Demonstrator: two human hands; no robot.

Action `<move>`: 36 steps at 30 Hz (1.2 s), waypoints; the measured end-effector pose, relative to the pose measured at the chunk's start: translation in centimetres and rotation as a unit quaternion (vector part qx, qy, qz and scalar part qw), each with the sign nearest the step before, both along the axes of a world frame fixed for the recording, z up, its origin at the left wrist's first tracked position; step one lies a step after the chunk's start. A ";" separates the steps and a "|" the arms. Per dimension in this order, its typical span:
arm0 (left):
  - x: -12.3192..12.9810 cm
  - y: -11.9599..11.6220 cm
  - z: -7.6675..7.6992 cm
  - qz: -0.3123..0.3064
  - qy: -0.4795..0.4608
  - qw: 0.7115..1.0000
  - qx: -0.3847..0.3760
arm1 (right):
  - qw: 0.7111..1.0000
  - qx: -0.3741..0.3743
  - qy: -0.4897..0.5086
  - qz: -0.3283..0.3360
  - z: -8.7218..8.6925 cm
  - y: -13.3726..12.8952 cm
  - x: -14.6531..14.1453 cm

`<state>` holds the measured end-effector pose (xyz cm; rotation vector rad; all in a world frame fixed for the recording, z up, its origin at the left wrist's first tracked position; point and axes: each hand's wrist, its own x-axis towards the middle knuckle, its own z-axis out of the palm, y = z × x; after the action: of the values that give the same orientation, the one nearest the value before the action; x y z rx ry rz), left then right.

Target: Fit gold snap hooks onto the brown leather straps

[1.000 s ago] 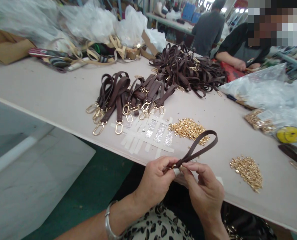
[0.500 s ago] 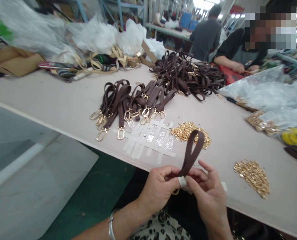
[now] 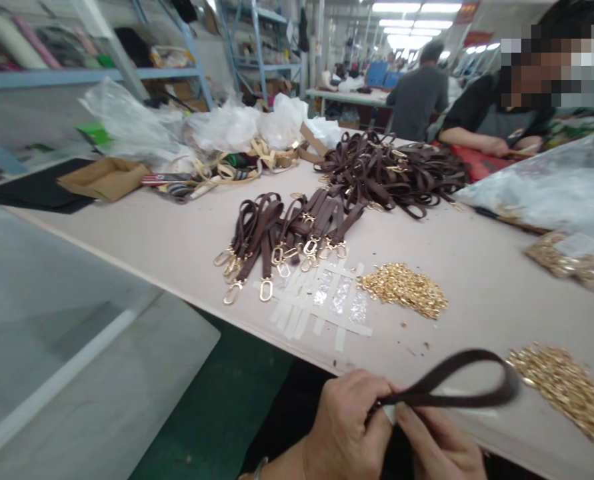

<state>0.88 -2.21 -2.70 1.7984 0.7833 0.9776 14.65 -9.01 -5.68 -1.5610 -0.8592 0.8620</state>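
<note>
Holding: both hands pinch the ends of one brown strap (image 3: pixel 457 387) at the bottom centre of the frame.
Left hand (image 3: pixel 347 427): closed on the strap's end, thumb and fingers pressed together over it.
Right hand (image 3: pixel 437 447): just beside the left, fingers clamped on the same end from below.
Strap: folded into a flat loop that reaches right, above the near edge of the tabletop (image 3: pixel 177 240).
Rings: one gold heap (image 3: pixel 561 387) lies just past the loop at lower right; another gold heap (image 3: pixel 401 290) sits at centre.
Tape strips (image 3: pixel 321 307): stuck in a grid left of the centre heap.
Finished straps (image 3: pixel 281 233): fanned with gold clasps, centre.
Strap pile (image 3: pixel 391 173): tangled, upper centre.
Co-worker's arm (image 3: pixel 481 140): rests at upper right.
</note>
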 end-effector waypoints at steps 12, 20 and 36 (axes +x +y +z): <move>-4.9 9.5 0.3 0.221 0.261 0.936 0.087 | 0.975 0.031 0.091 -0.199 5.2 -0.2 13.8; -10.4 17.3 2.9 0.317 0.488 0.809 0.088 | 0.925 0.098 -0.151 -0.335 9.2 -2.5 34.6; -11.6 18.0 2.3 0.354 0.429 0.830 0.034 | 0.803 0.070 -0.579 0.118 -0.3 9.8 8.8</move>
<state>-10.77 15.77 -0.39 2.0350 2.1101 0.5656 23.49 0.81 -6.00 -1.8100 -1.9577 -0.1365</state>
